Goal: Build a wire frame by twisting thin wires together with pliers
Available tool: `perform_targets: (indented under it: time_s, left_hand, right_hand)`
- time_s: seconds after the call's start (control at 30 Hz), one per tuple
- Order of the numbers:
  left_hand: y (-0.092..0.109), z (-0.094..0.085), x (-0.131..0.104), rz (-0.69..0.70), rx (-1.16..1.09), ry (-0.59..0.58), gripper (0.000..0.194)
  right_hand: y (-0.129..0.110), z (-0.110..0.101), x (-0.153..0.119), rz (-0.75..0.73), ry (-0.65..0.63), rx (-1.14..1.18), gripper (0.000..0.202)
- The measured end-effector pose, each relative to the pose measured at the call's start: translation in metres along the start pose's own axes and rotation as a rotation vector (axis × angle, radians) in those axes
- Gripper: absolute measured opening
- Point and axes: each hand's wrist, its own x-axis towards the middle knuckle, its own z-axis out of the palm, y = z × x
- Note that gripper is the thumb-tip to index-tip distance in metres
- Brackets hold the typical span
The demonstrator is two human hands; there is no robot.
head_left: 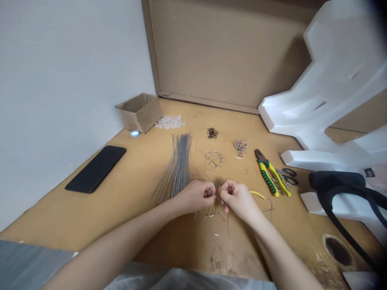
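Near the table's front, my left hand is closed in a pinch on a wire ring with several thin wire ends hanging from it. Close beside it, my right hand pinches the same ring from the other side. The fingers hide the spots where they grip. A long bundle of straight grey wires lies just behind my left hand. Beyond both hands rests a loop of bent wire pieces. Pliers with yellow and green handles lie to the right of my right hand.
A small cardboard box, clear beads, black rings and a wire cluster stand or lie farther back. A black phone is at left. Scissors, white foam and a table hole are at right.
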Motion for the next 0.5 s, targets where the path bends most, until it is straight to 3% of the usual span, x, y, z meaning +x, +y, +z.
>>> perform_targets:
  time_s: [0.23,0.5]
  left_hand:
    - [-0.0009,-0.0017,-0.0001,-0.008,0.000,-0.024,0.010]
    - [0.0030,-0.0011,-0.0010,0.002,0.088,0.039,0.011]
  right_hand:
    - [0.0019,0.0011,0.0013,-0.003,-0.009,0.020,0.007]
    - [0.0011,-0.0002,0.0025,0.016,-0.027,0.074,0.007]
